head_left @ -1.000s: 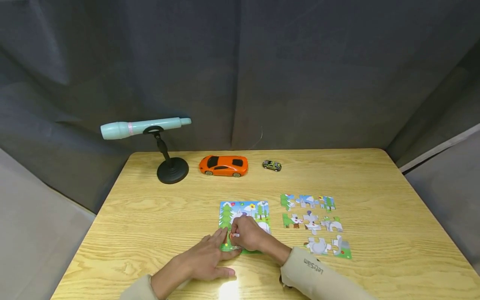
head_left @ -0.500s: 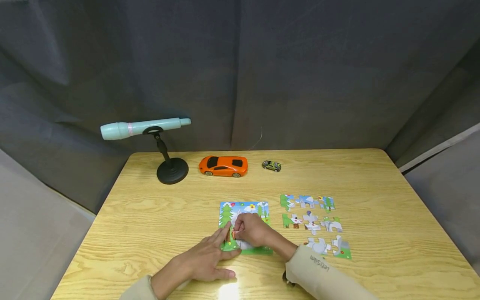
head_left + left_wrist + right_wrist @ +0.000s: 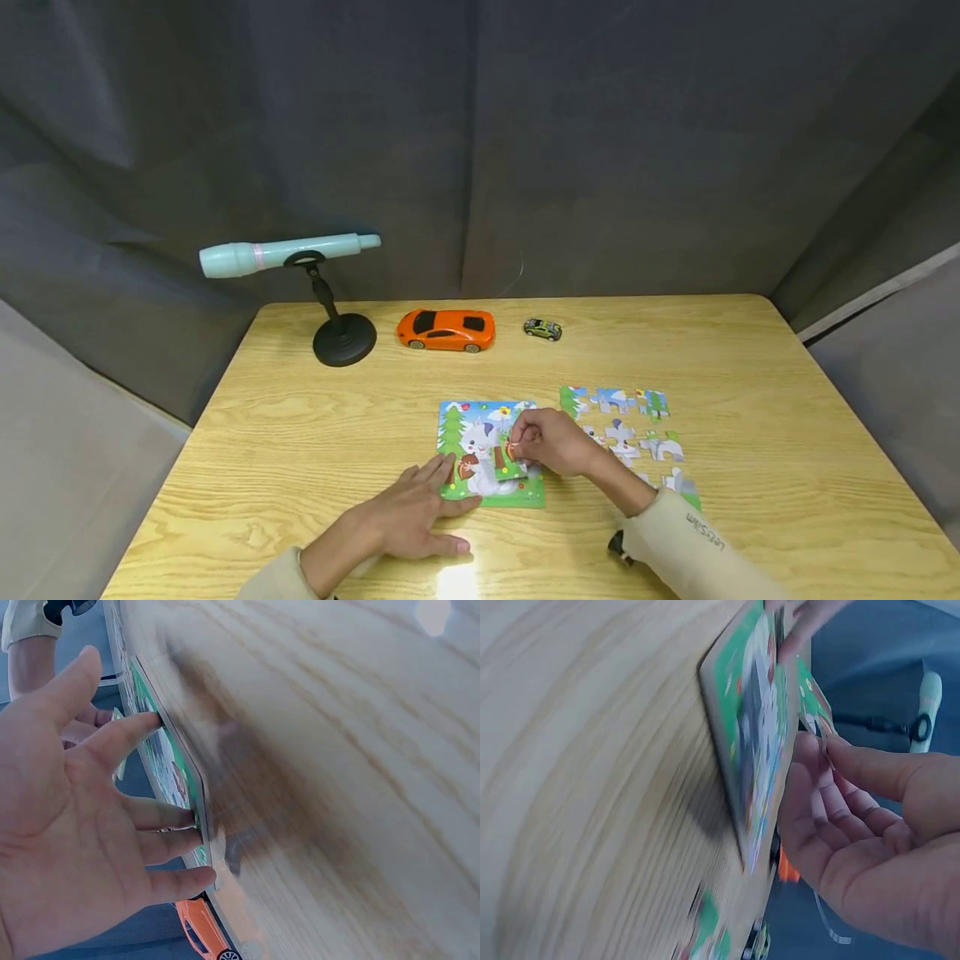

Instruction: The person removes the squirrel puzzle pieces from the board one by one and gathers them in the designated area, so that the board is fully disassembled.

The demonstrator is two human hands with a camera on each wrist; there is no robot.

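Observation:
A picture puzzle board (image 3: 480,475) with a white animal and trees lies on the wooden table (image 3: 300,433). My left hand (image 3: 438,487) lies flat, its straight fingertips (image 3: 161,817) pressing the board's left edge (image 3: 180,769). My right hand (image 3: 521,442) hovers over the board's right part and pinches a small green puzzle piece (image 3: 510,462) between thumb and fingers. In the right wrist view the piece (image 3: 814,705) is held just off the board (image 3: 750,735). Several loose pieces (image 3: 622,404) lie to the right, partly hidden by my right forearm.
At the back of the table stand an orange toy car (image 3: 446,330), a small green toy car (image 3: 543,329) and a pale teal toy telescope (image 3: 288,252) on a black stand (image 3: 345,340). Dark curtains surround the table.
My right hand has moved from the board's lower left to its right side, carrying the green piece and uncovering the animal picture. The left hand has stayed put.

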